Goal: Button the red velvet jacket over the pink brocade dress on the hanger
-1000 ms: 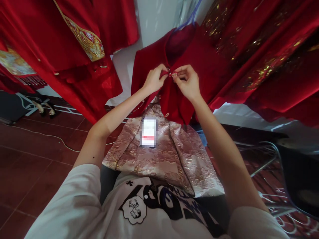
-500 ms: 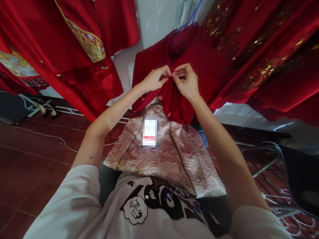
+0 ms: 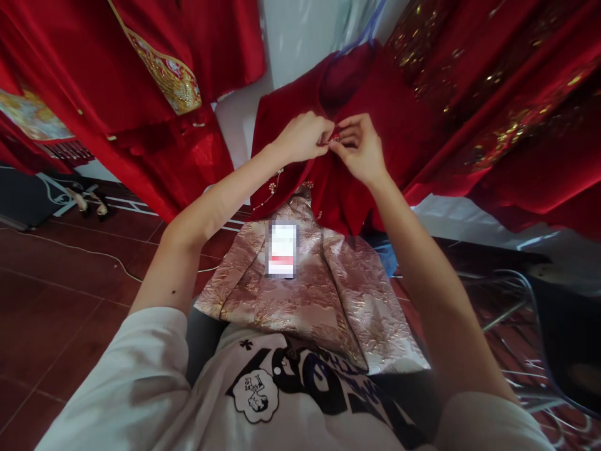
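In front of me a dark red jacket (image 3: 286, 116) hangs with its neckline up and gold beaded trim near its lower front. My left hand (image 3: 307, 134) and my right hand (image 3: 361, 147) meet at the jacket's front opening. A small red and gold fastening (image 3: 335, 138) shows between their fingertips. The left fingers are pinched at its left side, and the right thumb and forefinger pinch its right side. Fingertips hide most of the fastening. A pink and gold brocade garment (image 3: 291, 307) lies over my lap, and a blurred white card or phone (image 3: 282, 249) rests on it.
Red embroidered garments (image 3: 159, 69) hang at the left, and more gold-sequined red cloth (image 3: 511, 125) at the right. A purple-blue hanger (image 3: 370, 31) rises above the jacket. Shoes (image 3: 87, 203) and a cable (image 3: 103, 254) are at the left. A dark chair (image 3: 570, 338) stands at the right.
My left hand has turned over and shifted slightly right and up toward the fastening. My right hand has moved slightly right, still pinching. The jacket has shifted a little with them.
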`<state>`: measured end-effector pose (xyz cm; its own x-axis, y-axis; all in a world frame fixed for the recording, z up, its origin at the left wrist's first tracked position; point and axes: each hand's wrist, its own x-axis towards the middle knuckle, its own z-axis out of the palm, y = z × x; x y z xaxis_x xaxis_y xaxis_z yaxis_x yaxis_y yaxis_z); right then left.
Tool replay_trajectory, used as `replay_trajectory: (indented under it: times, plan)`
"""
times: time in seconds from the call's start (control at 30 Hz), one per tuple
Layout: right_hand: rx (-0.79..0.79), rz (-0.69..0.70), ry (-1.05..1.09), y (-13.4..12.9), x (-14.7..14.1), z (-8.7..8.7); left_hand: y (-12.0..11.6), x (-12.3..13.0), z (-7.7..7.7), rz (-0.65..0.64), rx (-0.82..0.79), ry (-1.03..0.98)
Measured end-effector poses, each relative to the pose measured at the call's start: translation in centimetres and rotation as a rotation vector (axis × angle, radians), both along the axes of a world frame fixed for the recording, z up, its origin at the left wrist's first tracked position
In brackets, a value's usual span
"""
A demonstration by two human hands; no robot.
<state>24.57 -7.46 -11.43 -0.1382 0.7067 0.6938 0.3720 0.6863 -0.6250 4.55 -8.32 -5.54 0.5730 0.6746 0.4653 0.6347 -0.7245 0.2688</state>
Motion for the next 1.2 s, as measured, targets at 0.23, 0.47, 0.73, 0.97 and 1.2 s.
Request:
replay_trajectory:
  times: [0.23,0.47,0.73,0.97,1.2]
  plan:
    - [-0.017,0.034,0.074,-0.5,-0.4,0.6,1.7,-0.5,-0.1,-0.126,-0.06,-0.079]
    - [-0.012,0.051,0.065,-0.2,-0.3,1.2,3.5,-0.3,-0.3,-0.205,-0.132,-0.281]
    - [0.005,-0.07,0.063,2.7,-0.9,-0.8,2.7,0.6,-2.2,-0.228,-0.062,-0.244]
    - [-0.209,-0.005,0.242,1.1,-1.0,-2.9,-1.7,-4.6,-8.5,-0.108,-0.187,-0.568]
    - [-0.075,-0.339,0.205,-5.5,-5.6,-7.3,-0.7,-9.0,-11.5,0.034,-0.273,-0.652]
